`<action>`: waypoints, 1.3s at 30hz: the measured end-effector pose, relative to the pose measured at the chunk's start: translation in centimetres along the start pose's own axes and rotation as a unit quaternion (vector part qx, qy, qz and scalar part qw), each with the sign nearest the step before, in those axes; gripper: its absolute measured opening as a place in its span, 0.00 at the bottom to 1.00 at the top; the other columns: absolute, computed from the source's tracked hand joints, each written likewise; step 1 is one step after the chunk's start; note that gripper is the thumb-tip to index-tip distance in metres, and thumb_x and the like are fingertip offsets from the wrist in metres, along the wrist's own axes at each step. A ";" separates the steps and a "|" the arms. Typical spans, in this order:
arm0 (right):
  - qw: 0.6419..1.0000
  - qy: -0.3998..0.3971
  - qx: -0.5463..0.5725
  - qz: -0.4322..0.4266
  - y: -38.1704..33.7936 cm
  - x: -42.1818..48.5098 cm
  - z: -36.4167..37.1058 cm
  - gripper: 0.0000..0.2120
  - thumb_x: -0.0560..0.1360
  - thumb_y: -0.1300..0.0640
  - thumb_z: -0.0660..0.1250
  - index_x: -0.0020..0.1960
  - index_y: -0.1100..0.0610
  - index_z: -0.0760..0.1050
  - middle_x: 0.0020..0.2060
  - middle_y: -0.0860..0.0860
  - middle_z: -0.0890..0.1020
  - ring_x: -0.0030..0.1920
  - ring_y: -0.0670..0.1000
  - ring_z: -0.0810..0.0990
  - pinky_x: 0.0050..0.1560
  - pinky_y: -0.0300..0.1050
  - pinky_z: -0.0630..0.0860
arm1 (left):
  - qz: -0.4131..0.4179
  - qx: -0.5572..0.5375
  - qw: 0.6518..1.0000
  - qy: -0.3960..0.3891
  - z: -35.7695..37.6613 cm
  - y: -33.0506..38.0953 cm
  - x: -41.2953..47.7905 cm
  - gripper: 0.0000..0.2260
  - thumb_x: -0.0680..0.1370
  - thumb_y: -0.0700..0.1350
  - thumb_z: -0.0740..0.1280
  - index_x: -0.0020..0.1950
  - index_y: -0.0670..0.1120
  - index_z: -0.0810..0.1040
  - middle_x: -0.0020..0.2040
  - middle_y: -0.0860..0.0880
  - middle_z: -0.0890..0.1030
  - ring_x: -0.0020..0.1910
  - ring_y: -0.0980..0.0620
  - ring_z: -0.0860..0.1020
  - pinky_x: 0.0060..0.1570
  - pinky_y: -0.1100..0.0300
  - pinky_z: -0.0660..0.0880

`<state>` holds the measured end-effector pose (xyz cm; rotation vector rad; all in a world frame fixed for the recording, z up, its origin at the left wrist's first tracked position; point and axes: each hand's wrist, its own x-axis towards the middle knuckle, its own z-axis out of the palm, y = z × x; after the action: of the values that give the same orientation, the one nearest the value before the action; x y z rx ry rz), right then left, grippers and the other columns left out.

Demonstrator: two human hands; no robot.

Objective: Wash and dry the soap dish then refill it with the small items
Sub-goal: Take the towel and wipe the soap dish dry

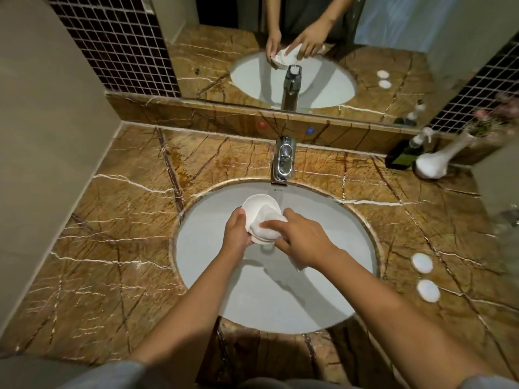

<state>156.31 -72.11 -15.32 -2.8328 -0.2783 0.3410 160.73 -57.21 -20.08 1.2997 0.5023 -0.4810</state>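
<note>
A white round soap dish [257, 203] is held tilted over the sink basin [323, 276]. My left hand [237, 230] grips its left edge. My right hand [302, 238] presses a white towel [268, 230] against the dish, and a corner of the towel hangs below my right wrist. The towel hides most of the dish. Two small white round items [421, 263] [428, 290] lie on the marble counter to the right of the basin.
A chrome tap [284, 158] stands behind the basin. At the back right stand a dark pump bottle [404, 154] and a white vase [434, 164] with pink flowers. A mirror [280, 51] runs along the back; a beige wall closes the left side.
</note>
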 end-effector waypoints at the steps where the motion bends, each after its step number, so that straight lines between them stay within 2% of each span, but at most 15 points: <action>1: 1.000 -0.002 -0.012 0.004 0.2 -0.1 0.0 0.18 0.77 0.48 0.60 0.66 0.41 0.71 0.50 0.54 0.72 0.48 0.58 0.76 0.37 0.45 0.63 | -0.005 0.016 1.000 0.002 -0.1 -0.2 0.1 0.16 0.84 0.46 0.51 0.70 0.45 0.68 0.66 0.38 0.73 0.61 0.39 0.76 0.39 0.55 0.79; 3: 0.999 0.009 -0.032 0.019 0.7 -0.3 -0.1 0.17 0.77 0.48 0.59 0.65 0.42 0.72 0.51 0.54 0.72 0.50 0.58 0.76 0.37 0.44 0.62 | -0.008 0.034 0.999 -0.004 -0.4 -0.3 0.1 0.15 0.84 0.47 0.51 0.68 0.46 0.68 0.66 0.39 0.72 0.62 0.37 0.76 0.37 0.54 0.81; 7: 0.996 0.065 0.002 0.053 0.9 -0.2 -0.5 0.20 0.77 0.51 0.59 0.68 0.42 0.68 0.51 0.55 0.71 0.49 0.58 0.74 0.37 0.45 0.64 | -0.008 0.016 0.999 -0.036 -0.6 -0.3 0.0 0.13 0.84 0.47 0.51 0.62 0.46 0.72 0.62 0.39 0.75 0.52 0.41 0.80 0.34 0.55 0.83; 10: 0.998 0.050 0.002 0.025 -0.1 0.6 -0.4 0.22 0.77 0.52 0.59 0.70 0.42 0.66 0.53 0.56 0.71 0.50 0.58 0.74 0.38 0.45 0.65 | -0.018 0.005 0.998 -0.055 0.2 -0.5 -0.3 0.14 0.84 0.47 0.52 0.63 0.45 0.73 0.59 0.38 0.78 0.47 0.45 0.82 0.35 0.54 0.83; 13: 0.999 0.031 -0.007 0.015 -0.9 0.6 0.1 0.23 0.76 0.51 0.59 0.71 0.44 0.65 0.56 0.57 0.71 0.53 0.59 0.74 0.40 0.47 0.66 | -0.023 -0.030 0.999 -0.029 0.9 -0.2 -0.2 0.14 0.83 0.46 0.52 0.63 0.43 0.72 0.57 0.39 0.77 0.45 0.45 0.81 0.31 0.55 0.83; 15: 0.999 0.025 -0.022 0.013 -0.9 0.4 0.3 0.23 0.76 0.50 0.60 0.70 0.44 0.66 0.57 0.57 0.72 0.53 0.59 0.75 0.40 0.46 0.66 | -0.018 -0.013 1.000 -0.009 0.9 0.0 0.0 0.12 0.83 0.45 0.52 0.60 0.44 0.72 0.58 0.39 0.76 0.47 0.43 0.80 0.30 0.56 0.82; 17: 0.998 0.013 -0.055 0.005 -0.6 0.3 0.2 0.21 0.76 0.50 0.60 0.69 0.43 0.68 0.56 0.57 0.73 0.53 0.59 0.76 0.39 0.47 0.65 | -0.016 0.014 1.000 0.008 0.7 -0.2 0.3 0.13 0.83 0.44 0.52 0.60 0.44 0.72 0.61 0.38 0.75 0.53 0.41 0.79 0.35 0.54 0.82; 19: 0.997 -0.002 -0.079 0.001 -0.1 0.2 -0.2 0.19 0.77 0.49 0.59 0.67 0.44 0.71 0.54 0.56 0.73 0.51 0.59 0.76 0.39 0.47 0.65 | -0.029 0.037 0.999 0.026 0.7 -0.4 0.5 0.16 0.83 0.45 0.51 0.67 0.44 0.70 0.65 0.38 0.74 0.60 0.40 0.77 0.44 0.51 0.81; 21: 0.996 -0.009 -0.089 0.001 0.2 0.0 -0.6 0.17 0.77 0.48 0.58 0.65 0.45 0.73 0.53 0.56 0.74 0.49 0.59 0.77 0.38 0.46 0.65 | -0.045 0.063 0.997 0.027 0.8 -0.6 0.5 0.18 0.83 0.46 0.51 0.71 0.44 0.67 0.66 0.38 0.73 0.62 0.38 0.76 0.46 0.50 0.79; 24: 0.997 0.025 -0.071 0.019 0.3 0.0 -1.0 0.17 0.77 0.48 0.58 0.65 0.45 0.72 0.51 0.56 0.73 0.48 0.59 0.77 0.36 0.46 0.65 | -0.050 0.053 0.997 -0.001 0.8 -0.7 0.3 0.17 0.83 0.45 0.51 0.69 0.42 0.69 0.65 0.37 0.75 0.59 0.38 0.78 0.45 0.48 0.80; 27: 0.997 0.041 -0.051 0.035 -0.2 0.5 -0.8 0.20 0.77 0.50 0.58 0.69 0.44 0.67 0.53 0.57 0.72 0.50 0.59 0.75 0.37 0.47 0.66 | -0.049 0.029 0.998 -0.036 1.0 -0.6 -0.1 0.15 0.83 0.45 0.51 0.63 0.42 0.73 0.60 0.38 0.78 0.49 0.44 0.81 0.42 0.50 0.82; 29: 0.998 0.030 -0.032 0.040 -0.7 0.5 -0.3 0.21 0.77 0.49 0.58 0.70 0.44 0.66 0.56 0.57 0.72 0.52 0.59 0.75 0.40 0.48 0.69 | -0.053 -0.009 0.997 -0.048 1.3 -0.5 -0.3 0.15 0.84 0.46 0.52 0.66 0.42 0.71 0.57 0.39 0.78 0.46 0.47 0.82 0.40 0.52 0.83; 32: 0.999 0.014 -0.007 0.038 -1.0 0.1 0.5 0.22 0.77 0.49 0.58 0.71 0.44 0.66 0.59 0.57 0.72 0.54 0.59 0.76 0.43 0.49 0.72 | -0.060 -0.040 0.997 -0.034 1.3 -0.3 -0.1 0.17 0.83 0.45 0.52 0.69 0.41 0.68 0.59 0.39 0.76 0.46 0.46 0.80 0.38 0.51 0.81; 35: 1.000 -0.010 -0.018 0.008 -0.4 0.1 0.0 0.19 0.76 0.49 0.59 0.67 0.42 0.71 0.56 0.55 0.73 0.52 0.59 0.77 0.40 0.47 0.67 | -0.067 -0.017 0.998 -0.016 1.0 -0.4 0.1 0.17 0.83 0.45 0.52 0.70 0.41 0.68 0.62 0.37 0.75 0.50 0.42 0.79 0.42 0.49 0.79; 39: 0.997 0.048 -0.018 0.050 0.3 0.5 -1.1 0.19 0.76 0.50 0.58 0.66 0.43 0.70 0.53 0.55 0.72 0.51 0.58 0.76 0.38 0.46 0.66 | -0.059 -0.004 0.998 -0.034 1.1 0.2 0.2 0.14 0.83 0.46 0.52 0.64 0.44 0.71 0.55 0.40 0.78 0.46 0.45 0.82 0.37 0.51 0.82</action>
<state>157.14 -72.52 -14.50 -2.8948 -0.1260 0.2225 161.06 -58.25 -19.84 1.2464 0.5247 -0.6193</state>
